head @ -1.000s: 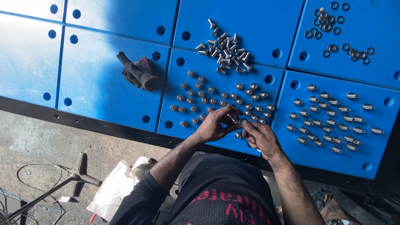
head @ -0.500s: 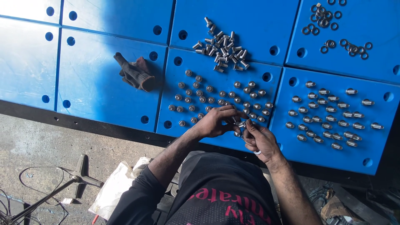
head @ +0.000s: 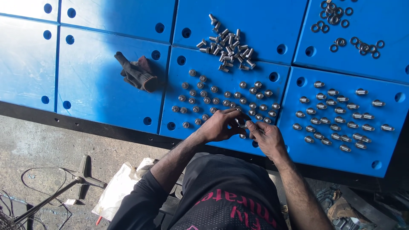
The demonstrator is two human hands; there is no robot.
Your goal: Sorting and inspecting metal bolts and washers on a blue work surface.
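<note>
Steel bolt pinched between left hand and right hand, both grips clamped on it, above blue tabletop. Small, stiff, likely slippery; hold by head.

Bright blue panels dotted with darker round holes. Silvery grey bolts in rows and a heap, dark grey washers. Dark brown-black glove. Black shirt with red lettering. Dull grey floor, off-white bag.
</note>
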